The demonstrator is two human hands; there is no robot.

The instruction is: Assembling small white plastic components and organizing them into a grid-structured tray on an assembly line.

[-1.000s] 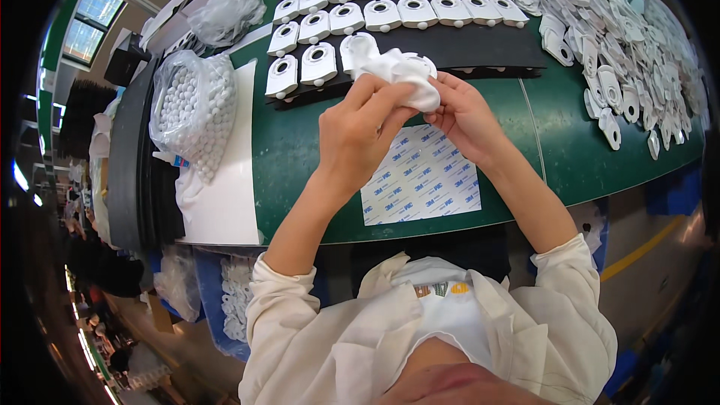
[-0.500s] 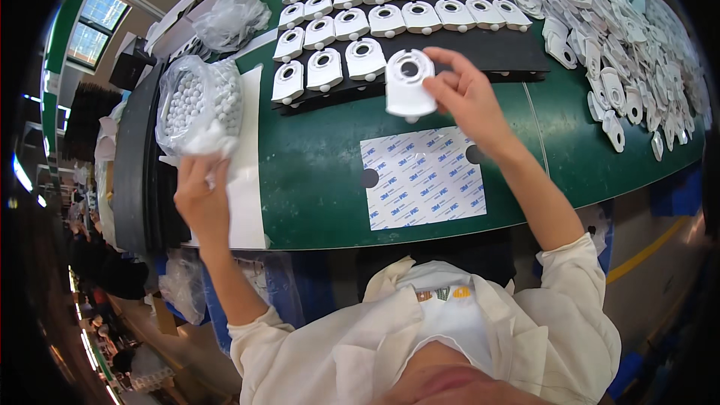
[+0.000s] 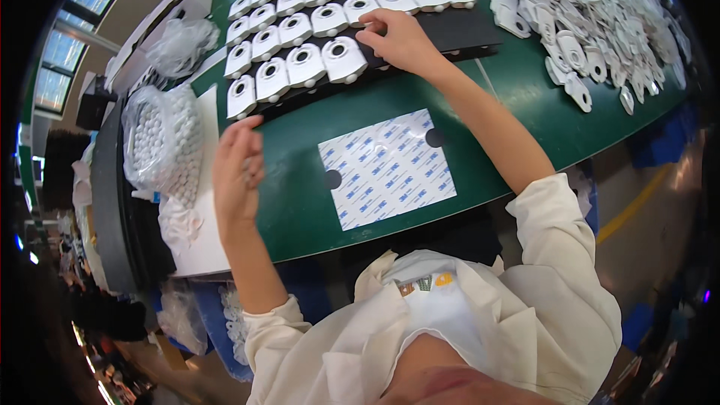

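My right hand (image 3: 399, 39) hovers by the front row of flat white plastic parts on the black foam strip, its thumb and index finger curved and apart with nothing visible between them. Closest to it is the row's rightmost white part (image 3: 343, 61), which has a dark round hole and a small white ball at its lower edge. My left hand (image 3: 240, 169) is over the green table, left of a white printed sheet (image 3: 386, 169). Its fingers are curled and blurred; something pale shows among them, but I cannot make out what.
A clear plastic bag of small white balls (image 3: 159, 139) lies at the left on a white sheet (image 3: 206, 236). A large heap of loose white parts (image 3: 570, 30) covers the far right. More rows stand on black foam strips (image 3: 457, 34). Dark foam sheets (image 3: 112, 202) lean at the left edge.
The white part that was in my right hand now stands at the right end of the front row, let go. My left hand has come away from the bag of balls. The view has shifted.
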